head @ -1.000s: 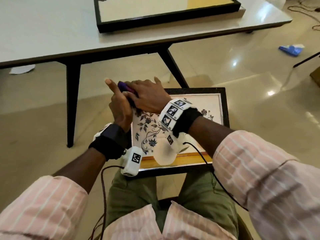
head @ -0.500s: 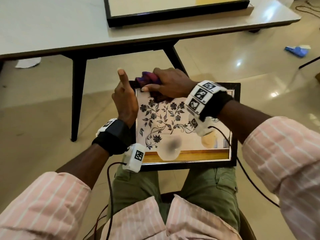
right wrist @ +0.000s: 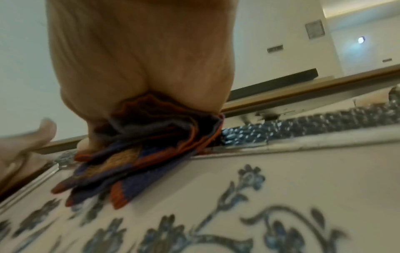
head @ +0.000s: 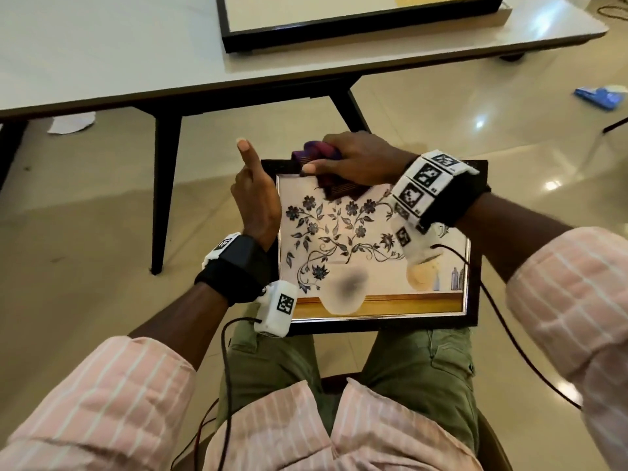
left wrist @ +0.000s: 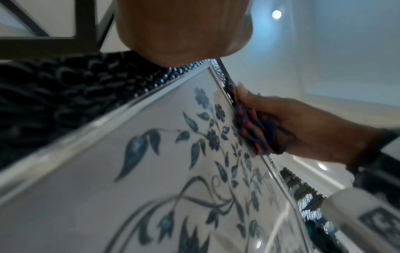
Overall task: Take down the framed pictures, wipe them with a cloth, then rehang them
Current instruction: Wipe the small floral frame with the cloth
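A black-framed floral picture (head: 356,266) lies tilted on my lap. My left hand (head: 255,198) holds its left edge near the top corner, thumb raised; the fingers behind the frame are hidden. My right hand (head: 360,158) grips a folded purple and orange cloth (head: 316,153) and presses it on the glass at the top edge. The left wrist view shows the cloth (left wrist: 249,130) against the top rim of the picture (left wrist: 151,171). In the right wrist view the cloth (right wrist: 140,150) bunches under my palm on the picture (right wrist: 281,179).
A white table (head: 102,62) on dark legs stands just ahead, with a second, larger black-framed picture (head: 356,25) lying flat on it. A blue object (head: 598,96) and a white scrap (head: 71,122) lie on the glossy floor. Wrist cables trail over my lap.
My right hand has slid the cloth to the right along the top of the picture, away from my left hand, which keeps its hold on the left edge.
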